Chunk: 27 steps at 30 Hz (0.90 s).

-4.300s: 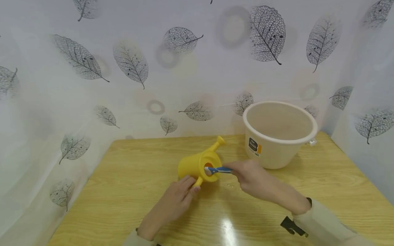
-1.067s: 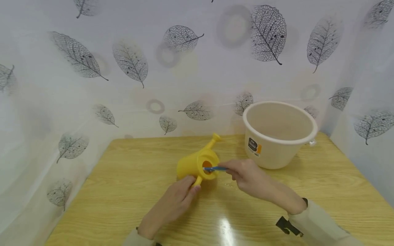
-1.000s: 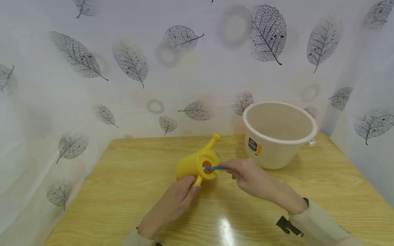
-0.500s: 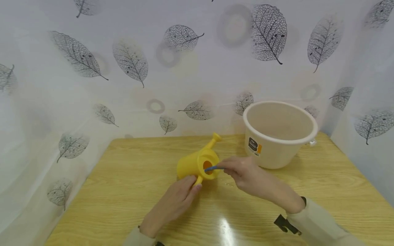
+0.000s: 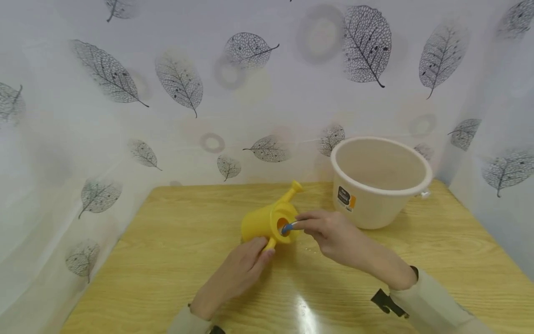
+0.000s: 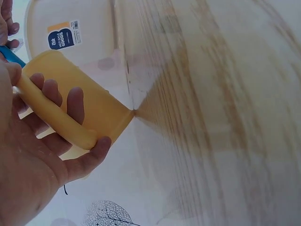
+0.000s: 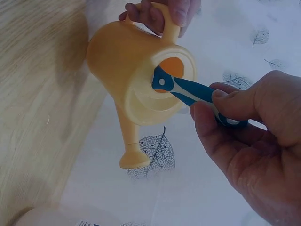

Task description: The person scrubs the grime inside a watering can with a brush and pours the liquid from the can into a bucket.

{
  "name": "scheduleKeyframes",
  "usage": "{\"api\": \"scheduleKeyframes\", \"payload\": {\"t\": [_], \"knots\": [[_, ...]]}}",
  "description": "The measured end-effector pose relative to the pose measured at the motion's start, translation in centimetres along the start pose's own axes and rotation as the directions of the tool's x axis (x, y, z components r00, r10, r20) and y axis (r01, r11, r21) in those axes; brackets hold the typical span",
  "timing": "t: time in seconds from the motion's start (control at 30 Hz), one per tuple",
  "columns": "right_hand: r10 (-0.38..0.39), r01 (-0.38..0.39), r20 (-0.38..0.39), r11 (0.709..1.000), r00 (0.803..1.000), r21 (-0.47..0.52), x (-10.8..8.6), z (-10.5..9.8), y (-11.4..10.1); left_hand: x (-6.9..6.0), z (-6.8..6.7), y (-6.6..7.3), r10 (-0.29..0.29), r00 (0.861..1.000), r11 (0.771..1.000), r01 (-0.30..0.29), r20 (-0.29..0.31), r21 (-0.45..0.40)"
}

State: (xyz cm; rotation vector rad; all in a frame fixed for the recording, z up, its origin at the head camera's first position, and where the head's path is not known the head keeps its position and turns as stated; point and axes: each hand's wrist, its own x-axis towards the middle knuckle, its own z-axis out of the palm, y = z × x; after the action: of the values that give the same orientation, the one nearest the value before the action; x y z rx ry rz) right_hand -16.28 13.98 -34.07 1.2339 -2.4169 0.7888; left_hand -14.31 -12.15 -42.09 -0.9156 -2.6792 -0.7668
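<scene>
A yellow watering can point(image 5: 256, 224) is tilted on its side, its round opening facing right and its spout pointing up to the right in the head view. The left hand point(image 5: 237, 269) grips its handle point(image 6: 56, 115), fingers curled round it in the left wrist view. The right hand point(image 5: 343, 239) pinches a blue and white tool point(image 7: 193, 92) between thumb and fingers. The tool's far end is inside the can's opening and hidden there. In the right wrist view the right hand point(image 7: 254, 136) stays outside the can point(image 7: 117, 61).
A large off-white bucket point(image 5: 369, 211) with a label stands at the back right of the wooden table point(image 5: 179, 232). Small drops lie on the wood right of the can. A white curtain point(image 5: 267, 102) with leaf prints hangs behind and at the sides.
The right hand has turned slightly and the tool now slants down more steeply into the opening. The left hand keeps its grip on the handle, and the can has barely shifted.
</scene>
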Motion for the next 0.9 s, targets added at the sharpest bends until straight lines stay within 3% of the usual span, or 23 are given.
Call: {"api": "scheduleKeyframes", "payload": {"t": [0.17,0.37,0.6,0.7,0.9], "knots": [[-0.031,0.031,-0.03,0.999,0.999,-0.01,0.2,0.1,-0.1,0.0,-0.1,0.0,-0.003,1.0,1.0,0.003,0.001,0.003],[-0.035,0.035,0.013,0.999,0.999,-0.001,0.5,0.8,-0.1,0.1,-0.1,-0.2,0.011,1.0,1.0,-0.011,-0.005,0.005],[0.07,-0.07,0.003,0.997,0.998,-0.018,0.8,1.3,-0.2,0.1,0.0,-0.2,0.029,0.999,1.0,-0.029,-0.027,-0.007],[0.133,-0.133,-0.016,0.989,0.991,-0.06,1.0,1.3,-0.2,0.1,-0.1,-0.2,0.037,0.999,0.999,-0.038,-0.029,-0.006],[0.228,-0.226,0.018,0.971,0.974,-0.084,0.9,1.5,-0.3,0.2,0.0,-0.2,0.053,0.998,0.998,-0.053,-0.032,-0.013]]}}
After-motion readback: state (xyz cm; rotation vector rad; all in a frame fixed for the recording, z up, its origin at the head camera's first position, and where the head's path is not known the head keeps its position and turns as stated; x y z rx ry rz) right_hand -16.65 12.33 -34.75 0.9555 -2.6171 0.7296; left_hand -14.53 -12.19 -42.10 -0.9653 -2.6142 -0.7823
